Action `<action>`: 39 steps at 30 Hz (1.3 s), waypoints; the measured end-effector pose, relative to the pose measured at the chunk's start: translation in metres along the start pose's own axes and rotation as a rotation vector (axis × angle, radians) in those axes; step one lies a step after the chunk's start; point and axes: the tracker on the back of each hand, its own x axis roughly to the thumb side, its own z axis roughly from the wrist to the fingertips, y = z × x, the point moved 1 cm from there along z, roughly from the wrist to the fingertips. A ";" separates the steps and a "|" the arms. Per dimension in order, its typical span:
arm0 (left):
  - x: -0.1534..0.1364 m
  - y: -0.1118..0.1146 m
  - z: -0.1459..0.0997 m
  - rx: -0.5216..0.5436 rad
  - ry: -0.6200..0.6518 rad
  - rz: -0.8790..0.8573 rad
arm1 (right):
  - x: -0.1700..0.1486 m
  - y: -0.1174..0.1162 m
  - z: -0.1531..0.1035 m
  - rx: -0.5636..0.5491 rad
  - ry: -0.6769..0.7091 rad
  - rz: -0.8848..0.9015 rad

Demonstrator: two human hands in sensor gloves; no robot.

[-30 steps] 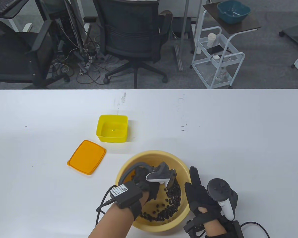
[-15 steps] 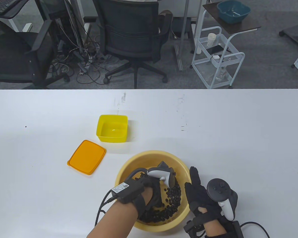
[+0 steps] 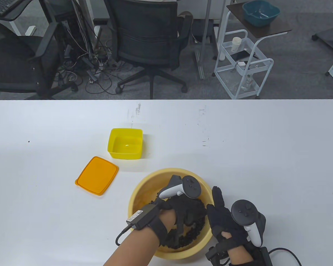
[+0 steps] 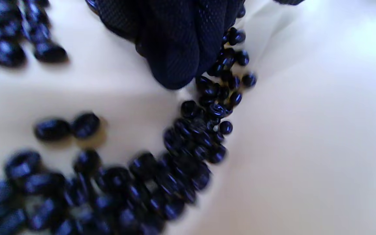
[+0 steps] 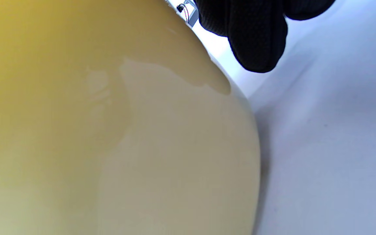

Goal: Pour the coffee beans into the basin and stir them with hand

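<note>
I see a white table [image 3: 238,144] that carries everything. On it stands a round yellow basin [image 3: 144,185] at the near edge, a little right of the middle. Farther and to the left lies an orange lid [image 3: 96,175] flat, and just beyond it stands a small yellow box [image 3: 125,143], apart from the lid.

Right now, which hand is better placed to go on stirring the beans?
The left hand: its fingers are already down among the coffee beans inside the basin. The right hand lies flat against the basin's outer wall, apparently steadying it.
</note>
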 end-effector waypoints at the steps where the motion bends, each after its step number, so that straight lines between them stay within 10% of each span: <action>1: 0.000 -0.001 -0.002 0.042 -0.011 0.051 | 0.000 0.000 0.000 0.000 0.000 0.002; 5: 0.002 -0.007 -0.011 0.222 -0.116 0.430 | 0.000 0.000 0.000 0.000 -0.002 0.006; 14: -0.013 -0.005 -0.016 -0.035 -0.443 0.681 | 0.000 0.000 -0.001 -0.002 -0.005 0.007; 20: -0.012 0.001 -0.018 -0.039 -0.422 0.768 | 0.000 0.000 -0.001 0.000 -0.005 0.014; 30: -0.019 0.011 -0.014 -0.299 -0.512 0.602 | -0.001 0.000 -0.001 0.000 -0.006 0.019; 39: -0.019 0.028 -0.005 -0.428 -0.268 0.244 | -0.001 0.000 0.000 0.001 -0.005 0.017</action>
